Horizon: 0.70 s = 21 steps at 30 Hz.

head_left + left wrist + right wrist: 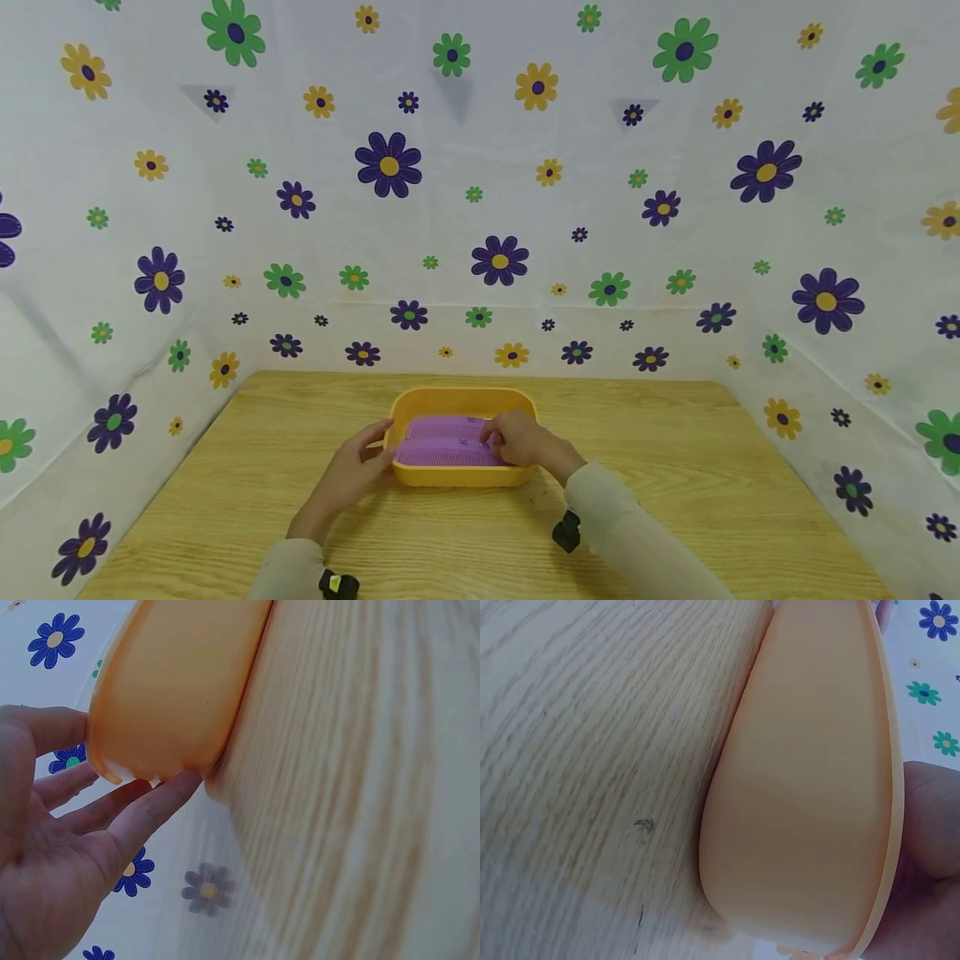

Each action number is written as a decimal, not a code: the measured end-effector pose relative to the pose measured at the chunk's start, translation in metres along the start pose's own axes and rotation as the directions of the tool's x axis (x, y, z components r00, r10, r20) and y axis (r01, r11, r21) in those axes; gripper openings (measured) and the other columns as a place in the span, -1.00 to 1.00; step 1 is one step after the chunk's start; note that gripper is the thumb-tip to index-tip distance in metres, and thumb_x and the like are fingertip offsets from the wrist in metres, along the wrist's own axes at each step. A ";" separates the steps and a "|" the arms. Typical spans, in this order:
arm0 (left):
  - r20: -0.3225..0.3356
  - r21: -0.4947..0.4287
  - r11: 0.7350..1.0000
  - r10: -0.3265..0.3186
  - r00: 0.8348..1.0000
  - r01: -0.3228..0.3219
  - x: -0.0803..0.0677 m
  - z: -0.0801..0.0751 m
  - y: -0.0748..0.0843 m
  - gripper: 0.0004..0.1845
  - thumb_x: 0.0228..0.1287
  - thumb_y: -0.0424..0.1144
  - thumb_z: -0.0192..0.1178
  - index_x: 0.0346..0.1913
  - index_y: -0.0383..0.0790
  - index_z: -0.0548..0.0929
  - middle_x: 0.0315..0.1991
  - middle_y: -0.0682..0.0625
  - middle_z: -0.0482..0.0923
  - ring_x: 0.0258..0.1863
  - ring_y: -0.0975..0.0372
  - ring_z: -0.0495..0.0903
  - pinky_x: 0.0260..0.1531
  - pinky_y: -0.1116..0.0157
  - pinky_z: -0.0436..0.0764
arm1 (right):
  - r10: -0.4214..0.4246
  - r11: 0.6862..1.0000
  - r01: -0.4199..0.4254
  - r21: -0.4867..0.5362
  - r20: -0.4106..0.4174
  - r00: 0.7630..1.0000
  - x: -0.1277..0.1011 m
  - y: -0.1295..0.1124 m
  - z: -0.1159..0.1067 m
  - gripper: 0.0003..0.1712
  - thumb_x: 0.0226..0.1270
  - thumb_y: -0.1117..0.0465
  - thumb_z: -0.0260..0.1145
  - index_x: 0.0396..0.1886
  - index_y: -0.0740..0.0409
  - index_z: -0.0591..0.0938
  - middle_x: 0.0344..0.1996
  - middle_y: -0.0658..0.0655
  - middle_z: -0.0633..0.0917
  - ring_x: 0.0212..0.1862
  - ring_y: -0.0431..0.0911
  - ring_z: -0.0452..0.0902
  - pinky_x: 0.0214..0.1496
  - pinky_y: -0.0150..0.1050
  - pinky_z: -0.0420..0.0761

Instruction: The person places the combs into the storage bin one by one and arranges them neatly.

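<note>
One yellow tub (465,477), one purple mat (444,446) (ridged) and one wooden table (675,467) are counted.

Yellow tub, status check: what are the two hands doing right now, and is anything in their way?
Left hand open, fingers against yellow tub left corner. Right hand inside tub, on purple ribbed item; grip unclear. Wooden table: nothing in the way.
</note>
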<state>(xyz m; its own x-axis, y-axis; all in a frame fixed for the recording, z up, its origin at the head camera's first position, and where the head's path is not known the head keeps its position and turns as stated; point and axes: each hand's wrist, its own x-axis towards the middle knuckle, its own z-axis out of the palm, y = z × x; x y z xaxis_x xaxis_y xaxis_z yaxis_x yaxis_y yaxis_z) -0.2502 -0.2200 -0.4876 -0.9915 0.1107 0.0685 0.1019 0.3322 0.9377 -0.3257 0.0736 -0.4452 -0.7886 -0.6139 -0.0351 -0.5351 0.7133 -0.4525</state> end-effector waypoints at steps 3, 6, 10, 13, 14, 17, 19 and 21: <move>0.001 0.011 1.000 0.007 1.000 -0.007 0.001 0.000 0.000 -0.40 0.56 -0.24 0.14 0.56 -0.25 0.29 0.49 -0.37 0.32 0.34 -0.19 0.52 0.11 0.18 0.76 | -0.012 1.000 0.012 -0.009 -0.011 1.000 0.000 0.001 0.001 -0.75 0.35 0.46 0.31 -0.06 0.21 0.78 -0.34 0.10 0.68 -0.26 -0.10 0.47 -0.15 -0.21 0.56; 0.004 0.016 1.000 0.011 1.000 -0.011 0.002 0.000 0.000 -0.40 0.57 -0.25 0.13 0.56 -0.26 0.28 0.48 -0.37 0.33 0.34 -0.20 0.52 0.11 0.18 0.76 | -0.027 1.000 0.027 -0.006 -0.030 0.999 -0.001 0.003 0.001 -0.75 0.35 0.46 0.30 -0.05 0.23 0.77 -0.35 0.11 0.69 -0.29 -0.11 0.47 -0.19 -0.23 0.57; 0.001 0.019 1.000 0.008 1.000 -0.008 0.002 0.001 0.000 -0.41 0.57 -0.27 0.12 0.56 -0.27 0.28 0.48 -0.38 0.33 0.33 -0.20 0.53 0.10 0.18 0.76 | -0.028 0.999 0.031 0.028 -0.078 0.997 -0.003 0.006 -0.001 -0.75 0.40 0.43 0.28 0.00 0.24 0.75 -0.30 0.10 0.71 -0.28 -0.12 0.49 -0.16 -0.21 0.63; -0.004 0.032 0.999 -0.005 1.000 0.005 0.001 0.002 0.001 -0.42 0.58 -0.28 0.11 0.56 -0.25 0.29 0.49 -0.36 0.33 0.33 -0.19 0.53 0.10 0.19 0.76 | -0.022 0.998 0.030 0.056 -0.145 0.989 -0.006 0.008 -0.004 -0.75 0.41 0.42 0.27 0.01 0.24 0.74 -0.25 0.11 0.73 -0.23 -0.11 0.54 -0.08 -0.16 0.70; -0.006 0.034 0.999 -0.010 1.000 0.010 0.000 0.001 0.002 -0.42 0.58 -0.27 0.11 0.56 -0.24 0.29 0.49 -0.35 0.33 0.34 -0.19 0.53 0.10 0.18 0.76 | -0.016 0.997 0.028 0.066 -0.166 0.986 -0.007 0.009 -0.005 -0.74 0.41 0.42 0.27 0.02 0.24 0.74 -0.24 0.12 0.73 -0.22 -0.11 0.55 -0.07 -0.16 0.71; -0.008 0.046 0.999 -0.014 1.000 0.014 0.000 0.000 0.003 -0.43 0.58 -0.26 0.10 0.56 -0.23 0.29 0.49 -0.35 0.33 0.35 -0.20 0.52 0.11 0.16 0.76 | -0.016 0.995 0.040 0.096 -0.237 0.971 -0.011 0.013 -0.009 -0.72 0.40 0.44 0.25 0.03 0.25 0.73 -0.18 0.16 0.75 -0.18 -0.08 0.60 -0.03 -0.13 0.75; -0.008 0.052 0.999 -0.013 1.000 0.013 0.000 -0.001 0.002 -0.43 0.59 -0.26 0.10 0.56 -0.23 0.29 0.50 -0.36 0.32 0.35 -0.21 0.51 0.12 0.15 0.76 | -0.020 0.991 0.055 0.122 -0.271 0.962 -0.016 0.015 -0.013 -0.71 0.40 0.45 0.23 0.05 0.28 0.72 -0.12 0.22 0.76 -0.14 -0.05 0.63 0.00 -0.11 0.76; -0.008 0.057 0.998 -0.011 1.000 0.012 0.000 -0.001 0.002 -0.43 0.59 -0.26 0.09 0.56 -0.24 0.28 0.50 -0.37 0.32 0.35 -0.21 0.51 0.12 0.14 0.76 | -0.027 0.987 0.072 0.142 -0.299 0.954 -0.020 0.018 -0.016 -0.70 0.41 0.47 0.22 0.07 0.32 0.70 -0.06 0.28 0.76 -0.11 -0.01 0.65 0.03 -0.08 0.77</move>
<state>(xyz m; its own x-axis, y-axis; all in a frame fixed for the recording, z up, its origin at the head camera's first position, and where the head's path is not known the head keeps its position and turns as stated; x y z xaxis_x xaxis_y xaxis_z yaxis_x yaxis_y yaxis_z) -0.2504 -0.2204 -0.4855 -0.9932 0.0992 0.0607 0.0947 0.3867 0.9173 -0.3240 0.1041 -0.4383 -0.8284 -0.5035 0.2453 -0.5423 0.6117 -0.5759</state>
